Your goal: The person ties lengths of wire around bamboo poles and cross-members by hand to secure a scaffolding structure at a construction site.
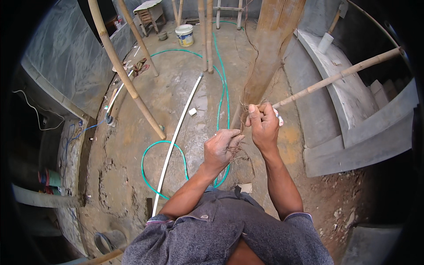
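In front of my body, my left hand [221, 148] is closed around a loose tangle of thin brown twine [239, 155], whose ends hang below the fingers. A little higher and to the right, my right hand [263, 123] pinches a strand of the same twine, thumb pressed against the fingers. Strands pass between the two hands, close to the lower part of a wooden board post [268, 48]. More thin strands run down that post. Whether the strands are fibre or rusty wire is hard to tell.
Bamboo poles [128, 75] stand around the floor, and one bamboo pole [340, 76] slants in from the right. A white pipe [178, 128] and a green hose [142, 162] lie on the wet concrete. Farther off are a white bucket [184, 36] and, at right, a concrete ledge [335, 81].
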Demonstrator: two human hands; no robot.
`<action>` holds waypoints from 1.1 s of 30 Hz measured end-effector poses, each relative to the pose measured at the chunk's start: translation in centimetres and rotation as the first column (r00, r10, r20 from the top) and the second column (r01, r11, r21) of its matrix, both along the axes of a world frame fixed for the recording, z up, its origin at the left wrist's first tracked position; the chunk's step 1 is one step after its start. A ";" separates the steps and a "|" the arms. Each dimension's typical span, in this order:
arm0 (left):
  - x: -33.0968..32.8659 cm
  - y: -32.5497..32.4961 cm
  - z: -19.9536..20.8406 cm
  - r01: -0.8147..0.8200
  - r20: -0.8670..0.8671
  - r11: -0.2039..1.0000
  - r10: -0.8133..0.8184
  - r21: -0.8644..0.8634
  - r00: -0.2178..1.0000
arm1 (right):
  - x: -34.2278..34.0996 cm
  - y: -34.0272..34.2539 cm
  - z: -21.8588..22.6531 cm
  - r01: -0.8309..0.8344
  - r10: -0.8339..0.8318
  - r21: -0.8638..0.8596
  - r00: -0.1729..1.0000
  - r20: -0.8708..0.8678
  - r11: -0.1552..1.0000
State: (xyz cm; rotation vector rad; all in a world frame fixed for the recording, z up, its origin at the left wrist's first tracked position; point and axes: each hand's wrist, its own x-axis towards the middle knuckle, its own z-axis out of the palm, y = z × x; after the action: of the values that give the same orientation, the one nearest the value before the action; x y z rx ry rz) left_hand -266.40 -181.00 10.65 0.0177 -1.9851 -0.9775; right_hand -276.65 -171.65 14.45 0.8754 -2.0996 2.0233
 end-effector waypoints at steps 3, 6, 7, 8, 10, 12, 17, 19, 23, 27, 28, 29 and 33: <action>0.8 -0.4 1.2 0.121 0.210 0.984 -0.147 0.130 0.967 | -0.4 0.2 -0.6 0.017 -0.017 0.003 0.999 -0.050 1.000; 0.9 -1.1 1.0 0.318 0.119 0.709 -0.492 0.630 0.862 | -0.7 0.4 -0.9 0.039 -0.036 0.022 0.993 -0.111 0.999; 1.0 -1.6 0.9 0.316 0.119 0.710 -0.490 0.629 0.864 | -0.8 0.4 -0.9 0.059 -0.049 0.062 0.987 -0.150 0.996; 1.0 -2.0 0.9 0.354 0.024 0.480 -0.619 0.802 0.785 | -0.9 0.4 -1.2 0.062 -0.052 0.061 0.987 -0.151 0.996; 1.1 -2.5 0.9 0.358 -0.190 0.071 -0.744 0.931 0.641 | -1.3 0.1 -1.9 0.051 -0.037 0.073 0.984 -0.175 0.996; 1.0 -2.7 -0.1 0.389 -0.361 -0.147 -0.743 0.910 0.564 | -1.5 -0.7 -2.3 -0.004 0.007 0.021 0.991 -0.134 1.000; -0.5 0.5 -0.4 0.439 -0.837 -0.726 -0.360 0.529 0.412 | -2.8 -1.2 -3.5 -0.093 0.088 -0.075 0.993 -0.073 0.993; -1.0 1.0 -0.3 0.414 -0.954 -0.883 -0.109 0.221 0.278 | -2.9 -0.1 -3.4 -0.123 0.123 -0.046 0.992 0.009 0.991; -1.2 -0.8 -2.7 0.338 -0.750 -0.670 -0.585 0.661 0.309 | -2.9 2.9 -2.2 -0.056 0.056 0.043 0.998 0.012 0.997; -0.7 -3.9 0.4 0.278 -0.096 0.128 -0.738 0.952 0.668 | -3.0 4.1 -1.9 0.036 -0.036 0.135 0.999 -0.005 0.990; -0.3 -3.8 1.4 0.279 -0.096 0.127 -0.742 0.952 0.664 | -3.0 4.1 -2.0 0.047 -0.045 0.139 0.999 -0.015 0.989; 0.5 -3.8 2.2 0.300 -0.018 0.384 -0.590 0.874 0.807 | -2.7 3.2 -1.5 0.045 -0.043 0.135 0.999 -0.014 0.990; 2.7 -1.1 6.7 0.027 0.314 0.995 -0.055 0.092 0.948 | -1.0 0.8 -0.6 0.235 -0.174 0.167 0.933 -0.314 0.958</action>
State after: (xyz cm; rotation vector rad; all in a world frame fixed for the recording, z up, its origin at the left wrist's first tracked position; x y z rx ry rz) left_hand -263.73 -182.10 17.34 0.1941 -2.2391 -1.1451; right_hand -277.61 -170.90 13.88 0.8798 -2.1451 1.4929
